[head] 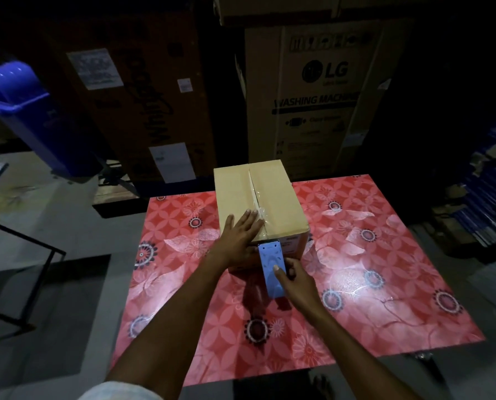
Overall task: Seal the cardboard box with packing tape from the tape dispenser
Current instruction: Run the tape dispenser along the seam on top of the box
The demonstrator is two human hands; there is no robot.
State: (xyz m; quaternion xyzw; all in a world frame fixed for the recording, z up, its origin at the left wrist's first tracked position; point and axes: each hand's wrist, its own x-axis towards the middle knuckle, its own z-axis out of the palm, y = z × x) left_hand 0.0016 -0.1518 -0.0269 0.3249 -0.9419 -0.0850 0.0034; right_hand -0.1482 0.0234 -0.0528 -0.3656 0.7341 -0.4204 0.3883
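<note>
A closed cardboard box (281,197) stands on a table with a red flowered cloth (370,278). A strip of clear packing tape (257,207) runs along the middle seam of its top flaps. My left hand (241,235) lies flat on the near left part of the box top, fingers spread, fingertips at the seam. My right hand (292,280) grips a blue tape dispenser (271,269), whose head rests against the box's near face just under the top edge. The tape roll itself is hidden.
Large cartons stand behind the table, one marked as a washing machine (316,96). A blue bin (24,111) leans at the left. A black metal frame (16,255) is on the floor at the left. Stacked items (489,192) fill the right side.
</note>
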